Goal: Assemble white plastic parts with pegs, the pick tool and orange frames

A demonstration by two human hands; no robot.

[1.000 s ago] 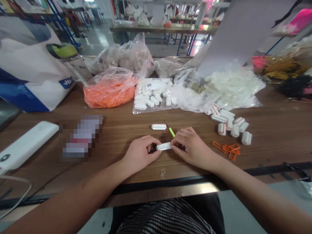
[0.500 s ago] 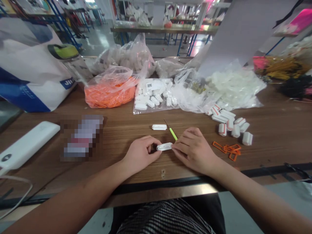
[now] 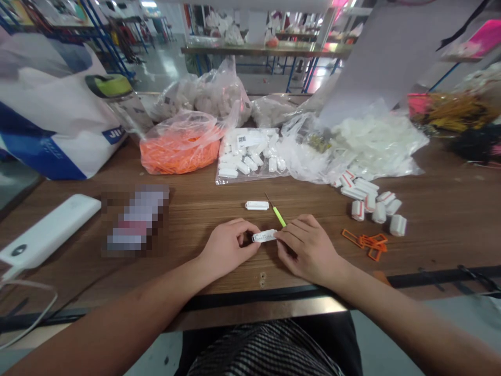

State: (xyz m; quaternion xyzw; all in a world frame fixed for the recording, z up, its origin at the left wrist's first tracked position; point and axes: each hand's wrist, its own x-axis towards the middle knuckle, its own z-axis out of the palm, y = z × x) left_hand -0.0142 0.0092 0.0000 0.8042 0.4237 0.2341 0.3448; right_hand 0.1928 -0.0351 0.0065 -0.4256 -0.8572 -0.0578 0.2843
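Observation:
My left hand [image 3: 227, 248] pinches the left end of a small white plastic piece [image 3: 264, 236] just above the wooden table [image 3: 195, 209]. My right hand [image 3: 307, 248] is closed on its right end and also grips a thin tool with a green handle [image 3: 277, 212], whose tip points away from me. A second white piece [image 3: 257, 205] lies on the table a little beyond the hands. To the right lie several white pieces with orange inserts [image 3: 371, 203] and a few loose orange frames [image 3: 366, 241].
At the back stand a bag of orange parts [image 3: 180, 149], a clear bag of white pieces [image 3: 248, 154] and crumpled clear bags [image 3: 360, 141]. A white and blue sack [image 3: 50, 120] sits far left, a white device [image 3: 47, 230] near the left edge.
Both hands stay on the white piece. The right hand has shifted slightly, its fingers closing further over the piece's right end. The view has drifted a little.

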